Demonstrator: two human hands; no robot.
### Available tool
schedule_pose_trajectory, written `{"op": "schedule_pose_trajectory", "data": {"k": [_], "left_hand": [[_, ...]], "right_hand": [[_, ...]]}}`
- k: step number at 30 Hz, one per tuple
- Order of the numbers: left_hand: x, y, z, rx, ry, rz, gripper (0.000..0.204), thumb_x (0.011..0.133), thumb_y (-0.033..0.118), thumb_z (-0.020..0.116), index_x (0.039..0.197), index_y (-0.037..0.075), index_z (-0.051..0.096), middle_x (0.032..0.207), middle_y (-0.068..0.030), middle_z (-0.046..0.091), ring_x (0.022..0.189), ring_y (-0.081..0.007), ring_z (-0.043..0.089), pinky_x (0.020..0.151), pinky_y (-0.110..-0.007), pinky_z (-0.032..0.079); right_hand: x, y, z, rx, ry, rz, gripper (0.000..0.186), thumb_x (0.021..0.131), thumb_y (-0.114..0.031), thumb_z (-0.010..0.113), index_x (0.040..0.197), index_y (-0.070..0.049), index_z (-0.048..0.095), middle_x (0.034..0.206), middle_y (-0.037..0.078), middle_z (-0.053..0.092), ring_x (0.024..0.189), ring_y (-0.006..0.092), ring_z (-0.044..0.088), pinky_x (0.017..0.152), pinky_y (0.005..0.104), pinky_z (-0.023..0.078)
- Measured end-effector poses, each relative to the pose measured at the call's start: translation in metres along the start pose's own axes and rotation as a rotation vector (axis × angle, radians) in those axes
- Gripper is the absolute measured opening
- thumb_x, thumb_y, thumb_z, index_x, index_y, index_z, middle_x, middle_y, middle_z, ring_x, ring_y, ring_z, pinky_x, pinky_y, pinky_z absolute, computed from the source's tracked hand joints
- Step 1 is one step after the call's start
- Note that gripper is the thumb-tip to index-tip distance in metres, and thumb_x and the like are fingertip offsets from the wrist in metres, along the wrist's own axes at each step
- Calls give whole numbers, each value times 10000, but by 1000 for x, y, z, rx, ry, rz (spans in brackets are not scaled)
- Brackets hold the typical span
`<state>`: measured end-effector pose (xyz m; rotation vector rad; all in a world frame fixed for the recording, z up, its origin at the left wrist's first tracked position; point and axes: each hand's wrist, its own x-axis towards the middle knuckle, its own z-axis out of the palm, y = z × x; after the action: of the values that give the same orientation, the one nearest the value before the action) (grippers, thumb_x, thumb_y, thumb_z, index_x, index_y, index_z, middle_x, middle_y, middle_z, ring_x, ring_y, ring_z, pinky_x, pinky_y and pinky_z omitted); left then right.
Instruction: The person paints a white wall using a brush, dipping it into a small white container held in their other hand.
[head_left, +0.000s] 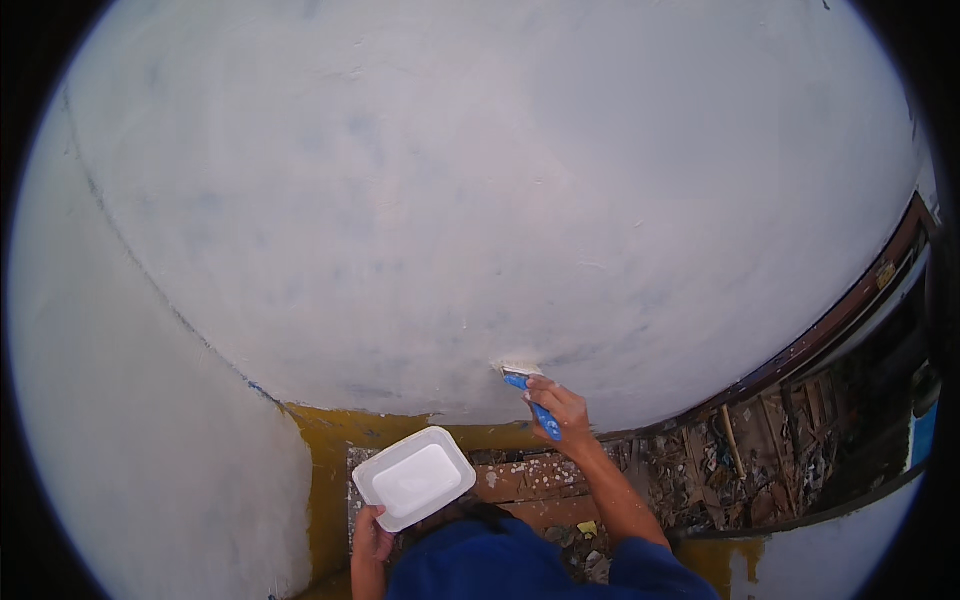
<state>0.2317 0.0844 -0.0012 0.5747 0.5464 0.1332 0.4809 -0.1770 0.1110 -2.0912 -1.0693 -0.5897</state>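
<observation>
My right hand (562,408) is closed round the blue handle of a paintbrush (545,420). The pale bristles press against the lower part of a white-coated wall (450,220). Lower left of it, my left hand (372,540) grips the near rim of a shallow white rectangular tray (368,484), held tilted below the wall. The tray's inside is all white; whether that is paint or bare plastic I cannot tell. Bluish-grey patches show through the coating around the brush.
A second whitish wall (170,430) meets the first at a dark corner line on the left. Mustard-yellow paint (335,435) borders the bottom. Paint-spattered boards (535,480) lie below. To the right are scattered debris (720,470), a stick (733,440) and a brown frame edge (815,340).
</observation>
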Motion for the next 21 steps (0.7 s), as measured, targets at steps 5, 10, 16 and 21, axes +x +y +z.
{"op": "schedule_pose_trajectory", "data": {"k": [5,10,16,21], "left_hand": [[-1,-5,-13,-8,77,4,638,770,149,540,1348,-62,374,1258,-194,551,1109,-335,594,912,-457,532],[8,-8,3,-19,-10,-17,640,766,144,537,1347,-67,372,1269,-196,544,1121,-336,588,929,-457,522],[18,-14,-4,-10,-45,-15,687,740,197,561,1368,-11,376,1280,-179,534,1120,-357,580,892,-503,530],[10,3,0,15,-35,-19,661,743,146,535,1354,-50,378,1283,-188,538,1157,-350,565,969,-487,494]], "right_hand": [[100,-39,-132,-340,672,-316,207,720,131,699,859,-13,647,1034,156,658,962,354,678,786,394,597],[98,-19,-106,-576,717,-344,174,768,104,644,892,-14,679,1065,154,640,1019,375,655,813,400,595],[-33,2,3,-238,-91,-166,155,724,-19,691,875,-53,687,1099,131,643,993,299,675,811,363,578],[46,-1,-125,-134,229,-13,215,701,101,718,860,-37,675,913,112,691,922,275,698,751,330,564]]}}
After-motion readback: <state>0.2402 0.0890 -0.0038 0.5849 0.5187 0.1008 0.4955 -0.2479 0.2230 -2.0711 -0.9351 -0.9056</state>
